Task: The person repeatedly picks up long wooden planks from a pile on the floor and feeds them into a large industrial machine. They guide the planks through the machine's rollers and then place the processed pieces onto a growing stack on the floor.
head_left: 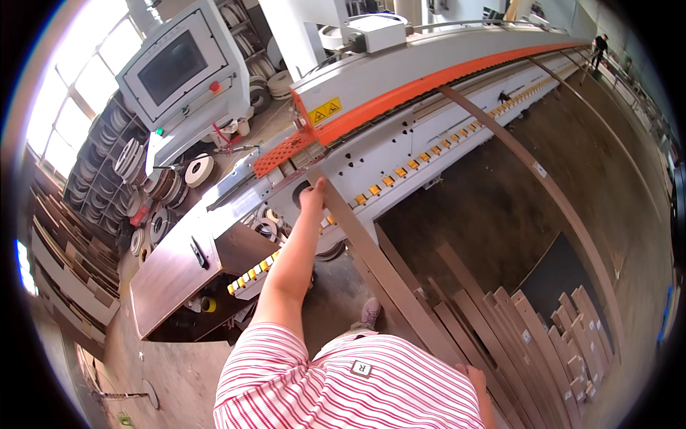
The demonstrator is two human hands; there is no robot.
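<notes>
A long brown board point(371, 250) slants from the machine's near end down past my right side. My left hand point(312, 196) grips its far end, fingers round the edge, beside the machine's infeed and the red perforated guard point(284, 153). Low in the view, my right hand point(474, 376) is at the board's near part, closed against its edge; my body partly hides it. The long grey machine point(379, 61) with an orange strip, apparently an edge bander, runs away to the far right. Yellow blocks point(401, 172) line its side rail.
A control panel with a screen point(172, 66) stands at left. Rolls of edging point(199, 170) lie beneath it, near a brown cabinet point(171, 279). Several cut boards point(529, 322) stack at lower right. Long strips point(539, 170) extend from the machine. Another person point(599, 48) stands far off.
</notes>
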